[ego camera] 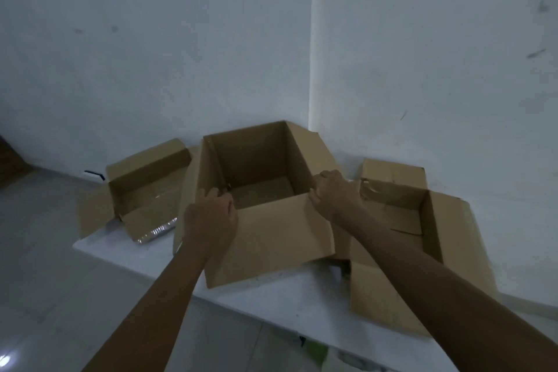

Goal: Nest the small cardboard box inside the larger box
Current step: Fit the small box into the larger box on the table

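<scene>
Three open cardboard boxes sit on the white tabletop (265,296): small box (145,190) left, middle box (265,220), larger box (401,220) right. Left hand (211,217) and right hand (335,193) have fingers gripping the middle box's near corners.

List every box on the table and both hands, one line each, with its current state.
middle box: open, upright, empty as far as visible, held at its near rim
left box: open, flaps out, partly behind the middle box
right box: open, flaps spread, torn far rim
left hand: gripping the middle box's near-left corner
right hand: gripping the middle box's near-right corner
table: white, bearing all three boxes
</scene>
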The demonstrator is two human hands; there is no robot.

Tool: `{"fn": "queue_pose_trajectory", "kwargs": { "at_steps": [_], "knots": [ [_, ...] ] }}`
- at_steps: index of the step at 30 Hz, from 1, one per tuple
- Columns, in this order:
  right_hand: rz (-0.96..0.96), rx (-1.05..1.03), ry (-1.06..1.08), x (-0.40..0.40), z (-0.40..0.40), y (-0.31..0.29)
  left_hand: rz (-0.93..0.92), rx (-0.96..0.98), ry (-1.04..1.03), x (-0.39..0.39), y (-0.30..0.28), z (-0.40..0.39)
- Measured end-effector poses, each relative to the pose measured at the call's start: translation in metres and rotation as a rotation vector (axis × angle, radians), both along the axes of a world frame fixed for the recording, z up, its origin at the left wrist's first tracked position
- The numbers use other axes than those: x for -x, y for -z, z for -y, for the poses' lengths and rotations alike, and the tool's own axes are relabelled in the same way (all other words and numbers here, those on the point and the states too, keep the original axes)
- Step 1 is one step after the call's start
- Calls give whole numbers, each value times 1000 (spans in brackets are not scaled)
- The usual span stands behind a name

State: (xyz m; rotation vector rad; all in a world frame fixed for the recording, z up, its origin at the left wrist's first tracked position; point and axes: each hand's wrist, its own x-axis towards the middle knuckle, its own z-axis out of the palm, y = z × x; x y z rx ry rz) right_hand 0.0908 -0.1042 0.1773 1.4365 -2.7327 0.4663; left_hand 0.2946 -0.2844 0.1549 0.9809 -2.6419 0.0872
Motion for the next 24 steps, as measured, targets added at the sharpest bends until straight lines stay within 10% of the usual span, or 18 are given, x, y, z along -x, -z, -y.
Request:
{"fn": "queue_pose_trajectory", "kwargs": {
  "at_steps": [12, 24],
  "knots": [
    [228, -85, 387, 34, 95, 46, -29, -777, -93, -1, 45, 121],
    [252, -58, 532, -41, 98, 43, -173, -886, 163, -11, 55, 192]
  ]
}}
